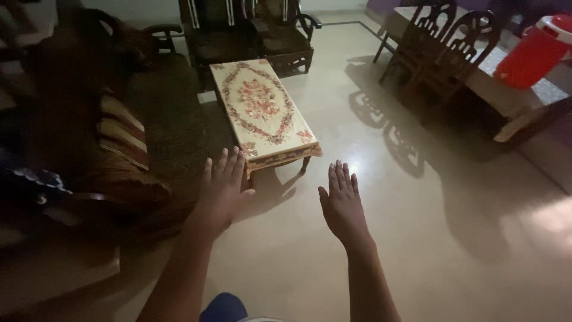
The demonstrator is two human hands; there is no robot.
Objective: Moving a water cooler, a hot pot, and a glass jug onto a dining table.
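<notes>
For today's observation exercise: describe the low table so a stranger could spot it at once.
On the shiny pale floor, beside the dark sofa, stands the low table, just beyond both open hands. Alone here, it wears a cream cloth with a floral oval.

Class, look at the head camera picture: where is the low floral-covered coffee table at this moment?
The coffee table stands on the pale floor in the upper middle of the head view, right of the dark sofa, just beyond the open left hand and right hand.

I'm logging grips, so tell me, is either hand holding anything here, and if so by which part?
Nothing is held. The left hand and right hand are both open, fingers spread, in the air near the end of the low table.
</notes>
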